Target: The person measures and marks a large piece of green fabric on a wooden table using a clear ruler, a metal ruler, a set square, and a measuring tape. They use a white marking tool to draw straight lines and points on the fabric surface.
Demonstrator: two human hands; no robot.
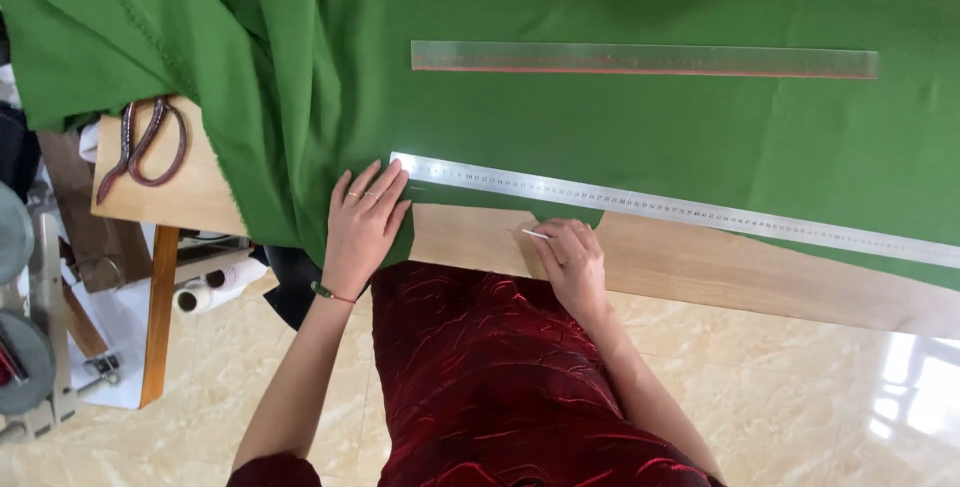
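A large green cloth [620,137] lies spread over a wooden table [700,267]. My left hand [362,222] rests flat, fingers apart, on the cloth's near edge, touching the left end of a long metal ruler [680,209] that lies along that edge. My right hand [572,262] pinches a thin white marking stick [535,234], its tip at the cloth's edge just below the ruler.
A clear plastic ruler [645,59] lies further back on the cloth. Dark red scissors [140,145] sit on the bare table corner at left, beside bunched cloth. Below the table are tape rolls [205,292], grey machine parts [30,347] and a glossy tiled floor.
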